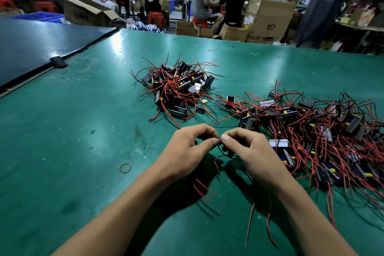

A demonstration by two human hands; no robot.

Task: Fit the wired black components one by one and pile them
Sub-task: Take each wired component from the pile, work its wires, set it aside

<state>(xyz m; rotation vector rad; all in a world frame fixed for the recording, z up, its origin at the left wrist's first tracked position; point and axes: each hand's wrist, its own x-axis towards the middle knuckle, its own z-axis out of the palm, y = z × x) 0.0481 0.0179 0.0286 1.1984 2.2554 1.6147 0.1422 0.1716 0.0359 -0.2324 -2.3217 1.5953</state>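
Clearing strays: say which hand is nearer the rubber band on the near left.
Left. The left hand is just right of the rubber band; the right hand lies farther right, beyond it.

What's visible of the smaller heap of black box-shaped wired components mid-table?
The smaller heap is a loose tangle of black box-shaped components, plastic by the look, trailing thin red and black wires. Some show yellow and blue bits or pale faces. It lies on the green table mat, beyond the left hand and right hand, which pinch a thin dark wire and do not touch it.
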